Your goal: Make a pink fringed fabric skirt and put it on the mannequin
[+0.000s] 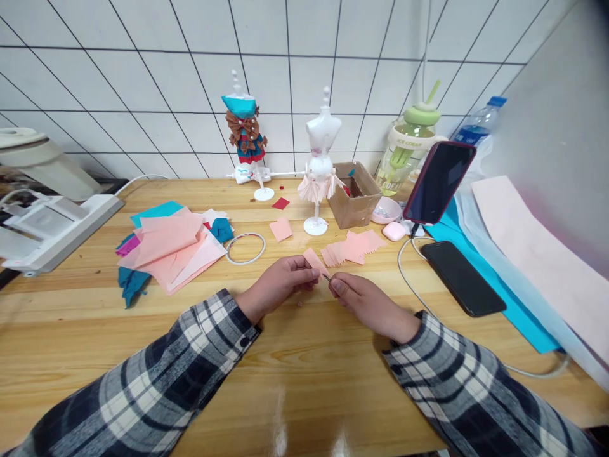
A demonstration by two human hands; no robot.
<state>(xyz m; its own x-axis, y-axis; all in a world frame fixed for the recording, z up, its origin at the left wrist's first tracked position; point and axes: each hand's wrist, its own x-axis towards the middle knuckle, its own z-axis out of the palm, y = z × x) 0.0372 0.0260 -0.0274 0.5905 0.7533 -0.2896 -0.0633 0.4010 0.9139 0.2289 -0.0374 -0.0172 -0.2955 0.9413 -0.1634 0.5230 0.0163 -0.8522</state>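
Observation:
My left hand (281, 284) pinches a small piece of peach paper (314, 259) above the table. Close beside it, my right hand (365, 303) is closed on a slim metal tool (326, 277). Its thin tip reaches the lower edge of the paper, while my fingers cover the rest, so its kind is unclear. Just beyond lie overlapping peach paper strips (353, 248) with jagged, cut edges. Behind them stands a white mini dress form (324, 136) with a pleated peach paper skirt (318, 188) around its lower part. One peach square (281, 229) lies to its left.
Peach, blue and purple sheets (174, 244) are heaped left, beside a white ring (245, 248). A dressed mini form (245, 133), cardboard box (354, 202) and green-lidded cup (408, 149) stand behind. To the right are a propped phone (438, 183), another phone (464, 277) and a cable (404, 279).

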